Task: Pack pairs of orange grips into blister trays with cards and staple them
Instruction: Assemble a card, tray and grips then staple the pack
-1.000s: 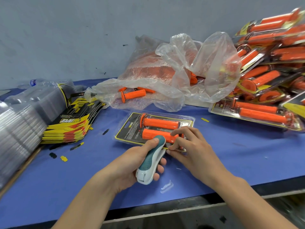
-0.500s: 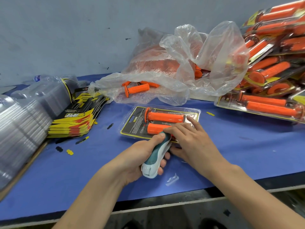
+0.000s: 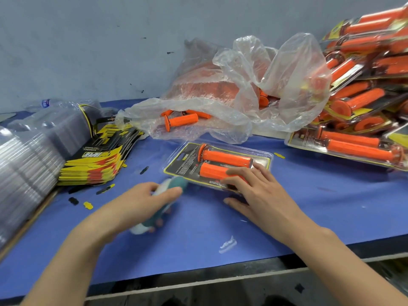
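Left-hand grip (image 3: 141, 199) is curled round a teal-and-white handheld stapler (image 3: 179, 182), which is motion-blurred and sits just left of the pack's near edge. Right-hand grip (image 3: 260, 195) is spread, with straight fingers pressed flat on the near right part of a clear plastic blister pack (image 3: 176, 165); its thumb rests on the desk (image 3: 309, 213).

The pack lies flat at desk centre. Its long axis runs left to right, with the right end slightly nearer the person. Two orange ribbed rubber handle sleeves (image 3: 225, 157) lie inside, parallel to that axis. The far sleeve's flange points left, toward the black card end.

The desk has a blue covering. At its left stand a stack of yellow, black and red printed cards (image 3: 92, 166) and stacked clear empty trays (image 3: 26, 155). Behind the pack lies a crumpled clear plastic bag (image 3: 293, 69) holding loose orange sleeves. Finished packs (image 3: 364, 96) are piled at the far right. A grey-blue painted wall (image 3: 88, 51) backs the desk.
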`<act>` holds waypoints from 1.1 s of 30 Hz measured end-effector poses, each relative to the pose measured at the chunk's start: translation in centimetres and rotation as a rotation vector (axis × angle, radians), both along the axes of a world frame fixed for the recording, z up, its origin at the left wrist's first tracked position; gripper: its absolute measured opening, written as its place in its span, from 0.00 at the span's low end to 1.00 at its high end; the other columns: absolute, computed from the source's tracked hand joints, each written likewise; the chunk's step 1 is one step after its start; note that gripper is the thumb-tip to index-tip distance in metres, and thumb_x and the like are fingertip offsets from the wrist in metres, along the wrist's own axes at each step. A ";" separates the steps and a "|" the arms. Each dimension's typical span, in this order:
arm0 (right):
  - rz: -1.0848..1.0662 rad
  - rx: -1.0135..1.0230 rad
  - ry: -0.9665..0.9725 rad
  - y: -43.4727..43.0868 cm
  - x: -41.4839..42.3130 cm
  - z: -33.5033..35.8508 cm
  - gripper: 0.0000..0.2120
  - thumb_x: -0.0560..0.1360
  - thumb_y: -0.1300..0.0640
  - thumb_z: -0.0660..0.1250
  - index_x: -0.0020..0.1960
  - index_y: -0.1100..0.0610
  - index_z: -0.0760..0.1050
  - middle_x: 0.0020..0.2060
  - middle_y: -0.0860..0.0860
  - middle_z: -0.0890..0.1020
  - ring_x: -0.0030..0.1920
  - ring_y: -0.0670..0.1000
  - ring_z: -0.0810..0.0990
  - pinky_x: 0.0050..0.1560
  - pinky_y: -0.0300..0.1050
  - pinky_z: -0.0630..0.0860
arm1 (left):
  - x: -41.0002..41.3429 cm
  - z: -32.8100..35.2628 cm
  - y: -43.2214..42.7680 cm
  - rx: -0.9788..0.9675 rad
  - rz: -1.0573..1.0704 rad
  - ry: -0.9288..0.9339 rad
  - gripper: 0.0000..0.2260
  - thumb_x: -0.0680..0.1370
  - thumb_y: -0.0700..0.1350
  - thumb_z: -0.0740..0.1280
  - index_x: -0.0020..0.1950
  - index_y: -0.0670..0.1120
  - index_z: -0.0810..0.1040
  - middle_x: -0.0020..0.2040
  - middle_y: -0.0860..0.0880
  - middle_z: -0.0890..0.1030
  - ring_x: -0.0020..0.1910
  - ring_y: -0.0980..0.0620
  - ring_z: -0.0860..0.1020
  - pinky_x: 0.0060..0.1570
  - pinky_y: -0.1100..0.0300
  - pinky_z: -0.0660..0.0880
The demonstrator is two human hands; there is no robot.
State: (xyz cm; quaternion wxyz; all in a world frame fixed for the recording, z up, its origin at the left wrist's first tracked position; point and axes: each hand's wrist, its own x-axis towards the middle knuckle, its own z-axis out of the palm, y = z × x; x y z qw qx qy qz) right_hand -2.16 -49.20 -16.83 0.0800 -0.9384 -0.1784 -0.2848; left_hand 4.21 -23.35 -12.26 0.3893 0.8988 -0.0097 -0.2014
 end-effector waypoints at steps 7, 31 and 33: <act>0.034 -0.021 -0.050 0.5 -0.5 0.2 0.07 0.78 0.53 0.65 0.51 0.52 0.81 0.57 0.50 0.80 0.57 0.52 0.80 0.68 0.56 0.69 | 2.5 -2.6 4.8 0.658 0.329 -0.566 0.28 0.75 0.58 0.69 0.66 0.40 0.66 0.63 0.37 0.72 0.61 0.34 0.71 0.55 0.42 0.71; -0.095 0.008 0.056 -0.6 -1.0 1.4 0.06 0.74 0.59 0.72 0.46 0.49 0.78 0.52 0.48 0.78 0.54 0.55 0.78 0.69 0.54 0.64 | -1.2 -3.0 -4.1 0.396 -0.546 -1.217 0.15 0.67 0.38 0.76 0.50 0.51 0.82 0.43 0.51 0.79 0.42 0.47 0.79 0.44 0.53 0.78; -0.129 0.039 0.075 -1.1 -0.9 1.7 0.07 0.74 0.60 0.72 0.46 0.49 0.78 0.53 0.47 0.79 0.56 0.55 0.78 0.71 0.56 0.62 | -0.6 -2.5 -3.0 0.410 -0.506 -1.189 0.18 0.62 0.35 0.77 0.48 0.50 0.82 0.43 0.51 0.79 0.43 0.47 0.80 0.47 0.55 0.74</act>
